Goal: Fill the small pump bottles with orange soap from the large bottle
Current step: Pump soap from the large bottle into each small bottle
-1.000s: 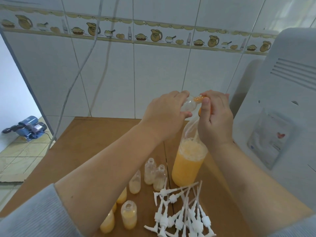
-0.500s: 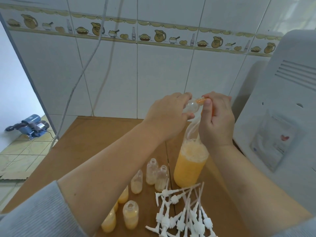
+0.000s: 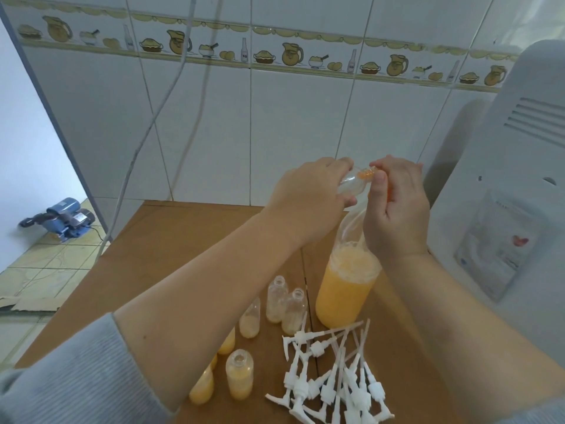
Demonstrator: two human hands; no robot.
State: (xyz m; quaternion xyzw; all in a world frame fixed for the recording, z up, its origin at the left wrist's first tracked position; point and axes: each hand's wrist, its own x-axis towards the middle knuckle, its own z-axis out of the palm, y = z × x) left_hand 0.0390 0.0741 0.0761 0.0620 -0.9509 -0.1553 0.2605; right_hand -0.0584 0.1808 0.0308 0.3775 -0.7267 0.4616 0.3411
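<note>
My left hand (image 3: 308,200) grips a small clear bottle (image 3: 351,183), tipped mouth-to-mouth with the big soap bottle (image 3: 347,289) whose neck my right hand (image 3: 397,209) holds. I judge roughly half done: some filled bottles (image 3: 240,377) stand near the table's (image 3: 171,240) front edge, emptier ones (image 3: 276,298) mid-table, pumps (image 3: 333,381) unfitted.

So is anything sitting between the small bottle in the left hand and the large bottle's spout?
Nothing visible does. The left hand holds the small bottle tipped with its mouth right at the orange spout, which the right hand pinches at the top of the large bottle. The other small bottles and pump heads lie lower, on the table.
</note>
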